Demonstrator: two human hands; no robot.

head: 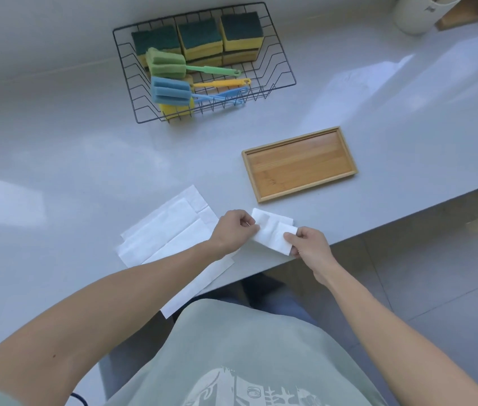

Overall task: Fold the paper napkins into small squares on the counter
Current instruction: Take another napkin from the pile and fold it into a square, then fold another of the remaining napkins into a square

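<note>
Napkin (273, 234): pinched by left hand (233, 231) at nine o'clock, right hand (309, 244) at four; long axis between.

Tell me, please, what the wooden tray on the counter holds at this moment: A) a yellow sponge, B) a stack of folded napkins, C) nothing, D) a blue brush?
C: the wooden tray shows only bare wood, while both hands hold the napkin in front of it.
</note>
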